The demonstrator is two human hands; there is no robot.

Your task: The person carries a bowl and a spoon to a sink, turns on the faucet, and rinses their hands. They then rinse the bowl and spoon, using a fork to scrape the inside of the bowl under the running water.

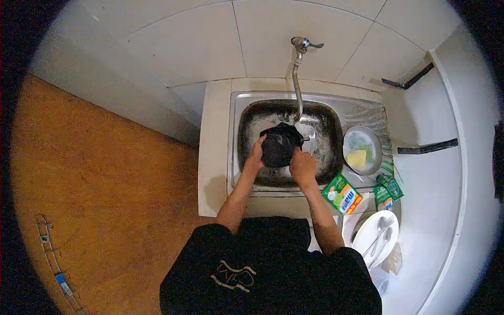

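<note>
Left hand (256, 155): just left of frame centre, closed around the left rim of a black pot (277, 148), fingers curled over the edge.
Right hand (303, 165): just right of frame centre, fingers bent in against the pot's lower right side. It touches the pot, but it is unclear whether it grips it.
Pot: held between both hands at frame centre, over the sink (332, 157) and just below the spout of the tap (298, 79). Its dark round face is turned up toward the camera.
Tap: a thin metal pipe that comes down from the tiled wall (199, 42) in the upper middle, with its handle at the top.
Sink: a steel basin, dark inside, set in a pale counter (214, 157).
Bowl (374, 142): on the draining board, right of the basin, apart from the hands.
Sponge (357, 158): yellow, lying in the bowl.
Packets (342, 194): green, on the counter edge below the bowl, near the right forearm. A second one lies further right.
Plate (367, 247): white, lower right, below the packets.
Spoons (380, 239): lying on the plate.
Floor (105, 184): orange-brown, filling the left half of the frame.
Rack (52, 257): wire, lying on the floor at lower left.
Shirt (262, 273): black, bottom centre.
</note>
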